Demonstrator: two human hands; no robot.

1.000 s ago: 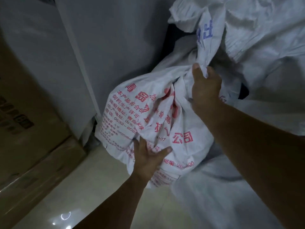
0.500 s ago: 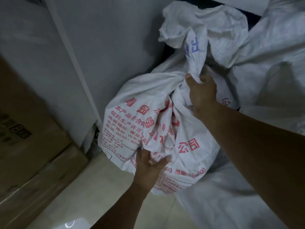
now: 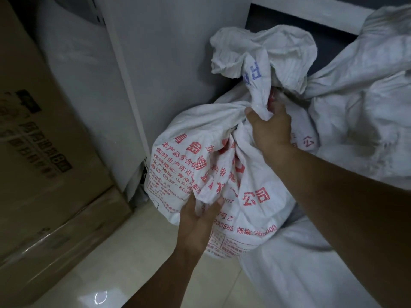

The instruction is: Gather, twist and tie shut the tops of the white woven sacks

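A full white woven sack point(image 3: 191, 161) with red print sits on the floor against a grey wall. Its top is gathered into a narrow neck, and the loose mouth point(image 3: 264, 54) flares above the neck. My right hand point(image 3: 270, 127) is closed around that neck. My left hand point(image 3: 198, 218) grips a fold of the sack's lower front, fingers pinching the fabric. The sack's base is partly hidden behind my left hand.
Two more white sacks lie close by: one at the right point(image 3: 364, 121), one at the lower right point(image 3: 295, 270). Large cardboard boxes point(image 3: 40, 156) stand at the left. A grey wall panel point(image 3: 169, 70) is behind. Glossy floor tiles point(image 3: 115, 272) lie below.
My right hand has stayed on the gathered neck while the sack's mouth has come into fuller view. My left hand has shifted from pressing the sack's front to pinching a fold of it.
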